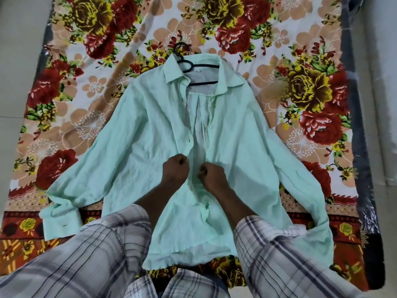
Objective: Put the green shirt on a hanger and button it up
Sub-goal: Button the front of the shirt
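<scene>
pale green cotton shirt [150, 125], collar 12 o'clock, on black plastic hanger [204, 66] | left hand [174, 169] pinches 9 o'clock front edge | right hand [213, 176] pinches 3 o'clock front edge

A home bedroom, by the look of it: a bed spread with a bright floral sheet of red and yellow roses [300, 61], a dark mattress edge [352, 61], and pale tiled floor [19, 61] alongside.

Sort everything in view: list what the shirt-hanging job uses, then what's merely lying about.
Job: green shirt, black hanger inside its collar, left hand and right hand, each gripping a front edge.
Lying about: floral bedsheet, dark mattress edge, floor.
</scene>
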